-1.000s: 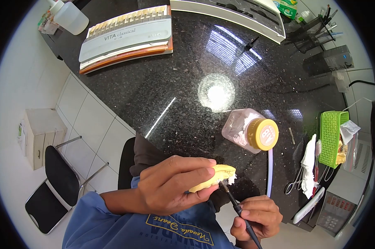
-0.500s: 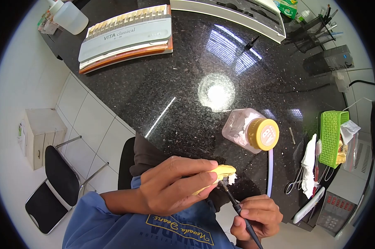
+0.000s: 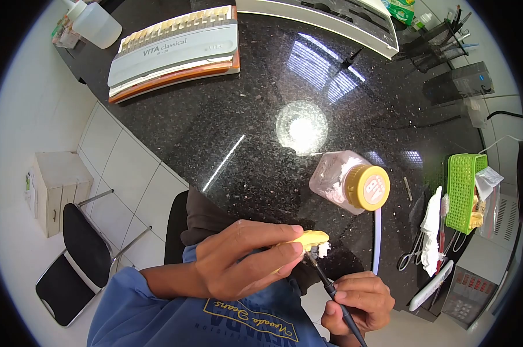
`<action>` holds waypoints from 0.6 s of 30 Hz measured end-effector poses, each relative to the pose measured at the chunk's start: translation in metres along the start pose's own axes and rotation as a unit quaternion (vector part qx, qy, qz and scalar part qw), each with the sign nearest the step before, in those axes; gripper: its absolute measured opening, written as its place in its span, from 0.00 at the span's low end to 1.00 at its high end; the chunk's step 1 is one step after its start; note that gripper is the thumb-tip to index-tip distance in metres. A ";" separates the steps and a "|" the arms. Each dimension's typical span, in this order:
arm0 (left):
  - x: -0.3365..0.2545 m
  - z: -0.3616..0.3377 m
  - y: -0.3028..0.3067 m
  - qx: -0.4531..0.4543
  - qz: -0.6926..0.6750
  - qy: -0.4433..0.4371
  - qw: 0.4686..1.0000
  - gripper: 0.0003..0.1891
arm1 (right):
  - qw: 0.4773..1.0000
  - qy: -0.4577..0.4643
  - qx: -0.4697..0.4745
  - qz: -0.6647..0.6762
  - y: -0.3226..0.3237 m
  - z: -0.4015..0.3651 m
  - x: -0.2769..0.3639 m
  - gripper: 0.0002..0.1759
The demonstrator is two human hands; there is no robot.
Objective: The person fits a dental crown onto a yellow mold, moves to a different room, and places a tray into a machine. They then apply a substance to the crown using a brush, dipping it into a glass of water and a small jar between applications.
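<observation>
Near the table's front edge, my left hand (image 3: 244,257) grips a yellow piece (image 3: 315,237), its fingers pressed around it. White, tooth-like material (image 3: 324,249) shows on the underside of that piece. My right hand (image 3: 360,301) pinches a thin black tool (image 3: 343,312), whose metal tip touches or nearly touches a dark area beside the white material. Just beyond the hands, a clear jar (image 3: 336,176) with a yellow lid (image 3: 369,188) holds pinkish-white powder and lies tilted on the table.
The dark speckled table (image 3: 227,115) carries a VITA classical shade guide (image 3: 175,55) and a white case (image 3: 331,20) at the back. A green basket (image 3: 461,194), scissors (image 3: 411,257) and white tissue (image 3: 431,231) are at right. A bottle (image 3: 96,24) stands back left.
</observation>
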State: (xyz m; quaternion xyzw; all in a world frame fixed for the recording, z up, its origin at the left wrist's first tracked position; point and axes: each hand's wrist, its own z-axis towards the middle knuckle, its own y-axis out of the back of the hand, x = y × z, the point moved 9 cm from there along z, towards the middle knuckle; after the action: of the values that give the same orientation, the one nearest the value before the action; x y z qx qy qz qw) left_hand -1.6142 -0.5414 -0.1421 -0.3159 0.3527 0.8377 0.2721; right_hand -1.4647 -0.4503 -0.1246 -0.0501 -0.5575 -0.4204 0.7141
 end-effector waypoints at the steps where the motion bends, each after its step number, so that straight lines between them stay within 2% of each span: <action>1: 0.000 0.000 0.000 0.000 0.000 0.000 1.000 0.24 | 1.000 -0.002 0.002 0.000 0.000 0.000 0.000 0.12; 2: 0.000 0.001 0.000 0.002 -0.001 0.003 1.000 0.24 | 1.000 -0.002 0.002 0.000 0.001 0.001 0.001 0.12; 4: 0.001 0.001 0.000 0.003 -0.003 0.006 1.000 0.24 | 0.999 -0.025 0.040 0.002 -0.001 0.001 0.000 0.21; 5: 0.002 0.001 0.000 0.004 -0.007 0.008 1.000 0.24 | 0.999 -0.025 0.040 0.001 -0.002 0.001 -0.001 0.21; 7: 0.002 0.001 0.001 0.005 -0.010 0.010 1.000 0.24 | 1.000 0.004 0.000 0.001 0.000 0.000 0.001 0.12; 17: 0.003 0.001 0.000 0.004 -0.010 0.010 1.000 0.25 | 1.000 0.002 0.010 0.003 0.000 0.001 0.002 0.12; 18: 0.002 0.001 0.000 0.002 -0.010 0.008 1.000 0.25 | 1.000 -0.009 0.022 0.004 0.000 0.002 0.002 0.16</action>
State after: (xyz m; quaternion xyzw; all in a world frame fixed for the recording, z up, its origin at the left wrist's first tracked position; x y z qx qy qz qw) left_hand -1.6163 -0.5407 -0.1434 -0.3254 0.3530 0.8318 0.2787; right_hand -1.4661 -0.4505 -0.1226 -0.0405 -0.5726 -0.4053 0.7115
